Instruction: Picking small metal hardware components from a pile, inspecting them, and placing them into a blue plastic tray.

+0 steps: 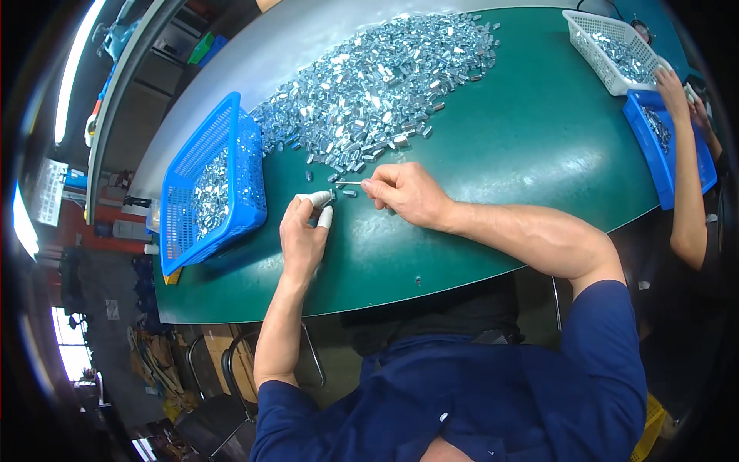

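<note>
Progress: our left hand (302,235) grip pinches 1 small metal piece (332,195) | right hand (406,194) grip clenched on thin pin (350,182) | blue basket (209,185) partly filled | large pile (377,81) left on worktop (508,146).

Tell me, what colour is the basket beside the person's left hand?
The basket is bright blue, a plastic mesh holding shiny metal parts; the head view shows it.

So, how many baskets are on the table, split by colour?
Blue baskets: 2, one by the left hand, one at the far right under another person's arm.
White baskets: 1 at the far right corner.
Total: 3. All hold small shiny metal parts like the loose heap.
</note>
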A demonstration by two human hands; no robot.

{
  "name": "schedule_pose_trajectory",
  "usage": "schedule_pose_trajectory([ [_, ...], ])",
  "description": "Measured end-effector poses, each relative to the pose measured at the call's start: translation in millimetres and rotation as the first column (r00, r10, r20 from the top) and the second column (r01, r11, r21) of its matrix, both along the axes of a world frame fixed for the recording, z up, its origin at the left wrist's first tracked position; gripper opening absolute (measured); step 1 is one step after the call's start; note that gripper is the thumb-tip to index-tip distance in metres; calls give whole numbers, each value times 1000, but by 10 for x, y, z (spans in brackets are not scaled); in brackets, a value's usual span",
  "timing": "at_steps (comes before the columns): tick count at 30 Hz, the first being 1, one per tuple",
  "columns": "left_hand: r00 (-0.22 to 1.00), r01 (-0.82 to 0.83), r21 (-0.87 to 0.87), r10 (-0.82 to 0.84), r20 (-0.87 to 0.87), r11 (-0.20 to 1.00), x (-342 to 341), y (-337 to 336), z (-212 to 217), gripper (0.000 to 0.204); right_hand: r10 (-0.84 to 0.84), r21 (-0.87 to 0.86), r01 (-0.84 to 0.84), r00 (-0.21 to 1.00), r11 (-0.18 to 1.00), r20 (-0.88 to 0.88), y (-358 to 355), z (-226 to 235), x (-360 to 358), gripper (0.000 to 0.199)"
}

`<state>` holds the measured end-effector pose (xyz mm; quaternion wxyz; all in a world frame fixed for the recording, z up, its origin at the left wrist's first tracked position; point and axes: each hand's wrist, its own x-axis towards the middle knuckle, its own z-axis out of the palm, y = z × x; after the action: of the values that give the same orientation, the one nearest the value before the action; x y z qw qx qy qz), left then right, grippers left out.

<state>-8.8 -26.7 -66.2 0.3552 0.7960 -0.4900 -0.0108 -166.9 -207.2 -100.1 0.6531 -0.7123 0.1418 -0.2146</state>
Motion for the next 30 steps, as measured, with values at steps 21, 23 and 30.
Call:
schedule_pose_trajectory([
  [21,987,163,134,-160,-31,977,-165,31,64,24,32,-457,16,995,889,96,91,-46,-30,23],
  [23,987,156,138,-149,-60,978,-174,38,62,24,23,-428,14,996,904,82,96,1,-46,22],
  [30,987,122,114,-109,-115,986,-171,72,44,20,-62,-304,82,995,949,73,95,130,-69,27],
])
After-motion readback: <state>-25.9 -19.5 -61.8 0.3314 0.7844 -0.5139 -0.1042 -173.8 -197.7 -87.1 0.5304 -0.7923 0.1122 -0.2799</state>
